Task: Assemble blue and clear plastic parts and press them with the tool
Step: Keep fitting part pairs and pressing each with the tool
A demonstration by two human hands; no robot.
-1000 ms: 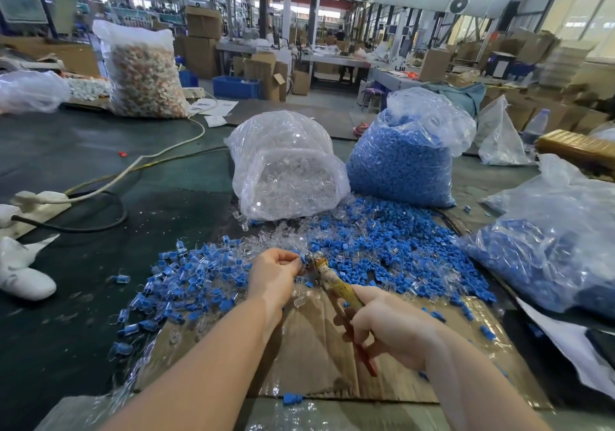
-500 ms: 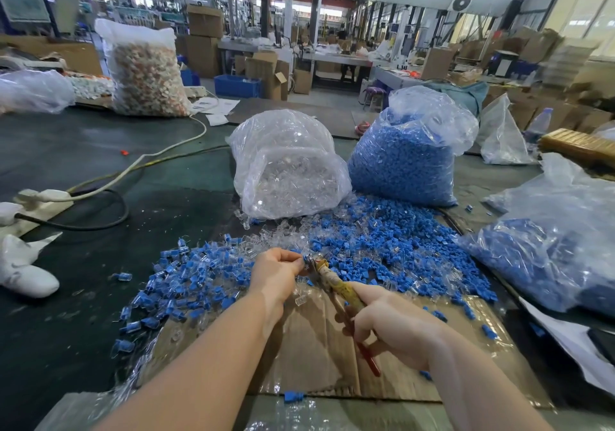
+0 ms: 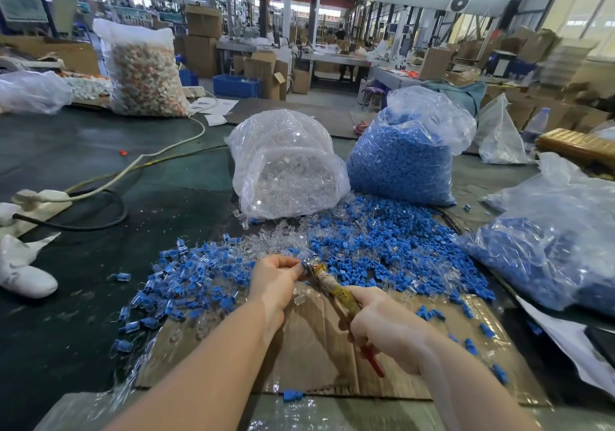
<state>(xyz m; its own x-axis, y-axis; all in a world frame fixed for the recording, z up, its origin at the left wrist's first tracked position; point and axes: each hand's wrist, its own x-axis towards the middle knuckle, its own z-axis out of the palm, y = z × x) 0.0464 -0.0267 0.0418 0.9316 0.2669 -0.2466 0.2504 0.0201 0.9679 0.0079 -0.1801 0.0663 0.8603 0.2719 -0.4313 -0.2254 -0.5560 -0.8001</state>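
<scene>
left hand fingers pinch a part at the pliers, gripped by right hand.

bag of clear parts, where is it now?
Head view, centre: the bag of clear parts stands on the table, left of the blue-parts bag, behind the loose pile.

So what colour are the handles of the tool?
Yellow near the head, red at the tail, on the tool gripped by the right hand; head view.

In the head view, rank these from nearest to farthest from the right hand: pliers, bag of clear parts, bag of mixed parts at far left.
1. pliers, gripped in the right hand.
2. bag of clear parts, ahead at centre.
3. bag of mixed parts, far back left.
</scene>
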